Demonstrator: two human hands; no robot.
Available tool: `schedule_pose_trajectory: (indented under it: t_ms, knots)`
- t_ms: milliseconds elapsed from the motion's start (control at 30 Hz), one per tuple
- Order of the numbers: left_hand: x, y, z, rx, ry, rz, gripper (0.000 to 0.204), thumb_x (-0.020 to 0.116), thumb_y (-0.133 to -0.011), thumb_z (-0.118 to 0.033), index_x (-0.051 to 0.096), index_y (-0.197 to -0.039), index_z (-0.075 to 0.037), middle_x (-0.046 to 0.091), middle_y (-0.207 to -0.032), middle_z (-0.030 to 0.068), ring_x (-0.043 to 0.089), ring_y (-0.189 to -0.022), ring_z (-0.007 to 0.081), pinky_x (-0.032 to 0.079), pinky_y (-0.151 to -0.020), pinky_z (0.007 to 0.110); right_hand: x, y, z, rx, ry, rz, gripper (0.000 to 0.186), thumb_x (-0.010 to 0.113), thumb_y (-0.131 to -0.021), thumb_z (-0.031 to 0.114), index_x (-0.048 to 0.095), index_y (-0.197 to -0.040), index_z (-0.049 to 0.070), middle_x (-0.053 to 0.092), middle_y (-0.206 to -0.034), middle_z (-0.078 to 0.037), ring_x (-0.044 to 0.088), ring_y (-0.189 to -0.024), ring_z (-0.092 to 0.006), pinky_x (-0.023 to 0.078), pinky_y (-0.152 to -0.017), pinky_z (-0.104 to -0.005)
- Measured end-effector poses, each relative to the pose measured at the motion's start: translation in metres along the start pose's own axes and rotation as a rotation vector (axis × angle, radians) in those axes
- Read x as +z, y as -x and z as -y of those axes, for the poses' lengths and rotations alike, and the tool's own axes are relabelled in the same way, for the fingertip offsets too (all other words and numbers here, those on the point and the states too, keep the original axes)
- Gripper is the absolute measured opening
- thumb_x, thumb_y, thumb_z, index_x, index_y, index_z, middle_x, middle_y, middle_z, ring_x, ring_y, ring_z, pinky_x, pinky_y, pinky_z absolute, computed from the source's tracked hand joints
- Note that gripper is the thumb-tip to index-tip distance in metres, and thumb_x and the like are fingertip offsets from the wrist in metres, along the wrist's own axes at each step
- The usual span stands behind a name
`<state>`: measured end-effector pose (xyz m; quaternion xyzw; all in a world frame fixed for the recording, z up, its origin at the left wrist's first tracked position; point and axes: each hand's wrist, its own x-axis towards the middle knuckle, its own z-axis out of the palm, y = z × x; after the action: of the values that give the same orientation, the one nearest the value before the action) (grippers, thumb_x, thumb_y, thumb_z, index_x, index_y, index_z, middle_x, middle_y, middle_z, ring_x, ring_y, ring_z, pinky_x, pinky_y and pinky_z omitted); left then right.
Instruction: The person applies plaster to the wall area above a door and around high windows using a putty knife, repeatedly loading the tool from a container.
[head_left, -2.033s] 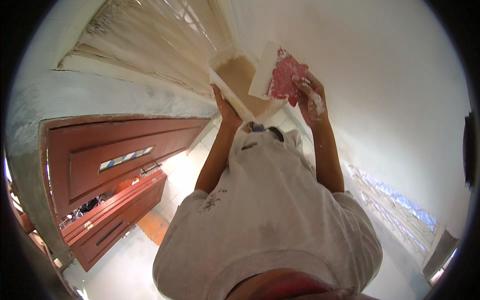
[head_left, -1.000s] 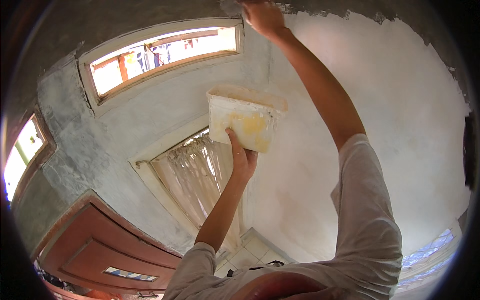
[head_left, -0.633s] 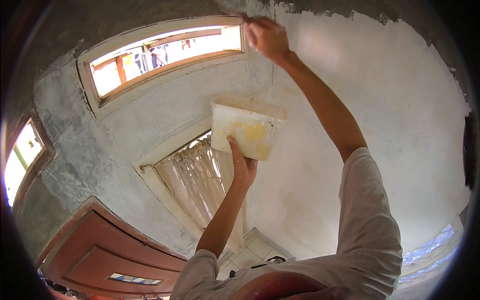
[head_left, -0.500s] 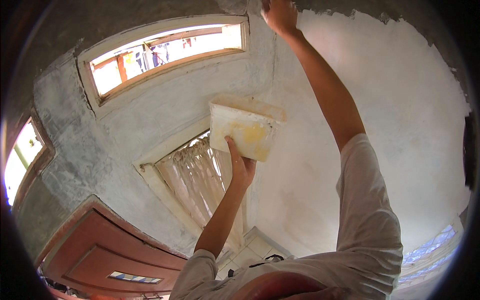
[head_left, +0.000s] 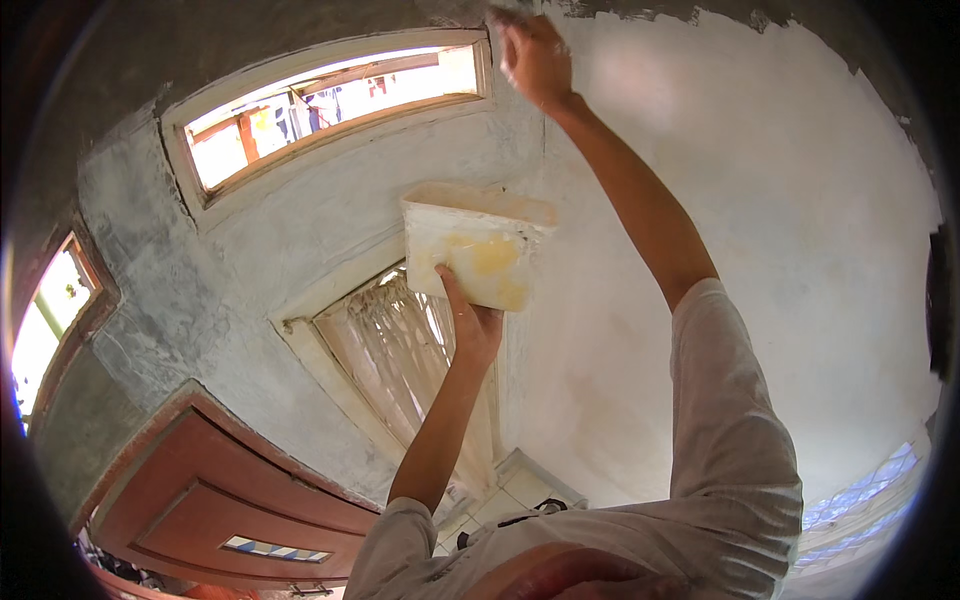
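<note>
A white plastic tub (head_left: pixel 465 245) with yellow stains is held up in front of me. My left hand (head_left: pixel 478 325) is closed on its lower part, the thumb flat against the near side and the other fingers hidden behind or beneath it. High up, beside the corner of the window frame, my right hand (head_left: pixel 540 65) is raised with its fingers curled, pale smears on its skin. A dark, blurred shape shows at those fingertips; I cannot make out what it is. The right-hand wall (head_left: pixel 720 180) bears a whitish coat with a ragged upper edge.
A long narrow window (head_left: pixel 330 110) is set high in the grey wall. Below it hangs a beige curtain (head_left: pixel 390 345) in a second opening. A red-brown door (head_left: pixel 210 500) stands at lower left, near another window (head_left: pixel 55 310). Pale floor tiles (head_left: pixel 520 488) show far below.
My right hand has moved left and slightly down, toward the window frame's corner. The tub in my left hand has shifted a little left and up.
</note>
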<state>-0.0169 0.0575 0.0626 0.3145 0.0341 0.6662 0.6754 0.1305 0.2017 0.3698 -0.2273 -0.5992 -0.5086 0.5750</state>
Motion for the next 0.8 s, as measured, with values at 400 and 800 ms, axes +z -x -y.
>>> schedule_pose_trajectory:
  t_ms: [400,800]
  knots:
    - [0.013,0.007,0.004,0.022,-0.024,-0.070,0.069,0.046,-0.098,-0.072,0.046,-0.144,-0.021,0.060,-0.123,-0.0075,0.058,-0.101,0.0058,0.049,-0.071,0.024,0.013,0.072,-0.026,-0.169,-0.041,0.288,0.017,0.067,-0.091,0.017,0.072,-0.107,0.012,0.068,-0.107,-0.007,0.067,-0.100,-0.0277,0.061,-0.080,-0.0408]
    - [0.011,0.008,0.013,0.013,0.012,0.002,0.075,0.048,-0.097,-0.071,0.041,-0.150,-0.018,0.055,-0.139,-0.0015,0.056,-0.122,0.0134,0.052,-0.095,0.032,0.041,0.033,-0.019,-0.029,0.078,0.466,0.032,0.068,-0.085,0.016,0.073,-0.116,0.010,0.069,-0.100,-0.012,0.070,-0.094,-0.0302,0.061,-0.078,-0.0471]
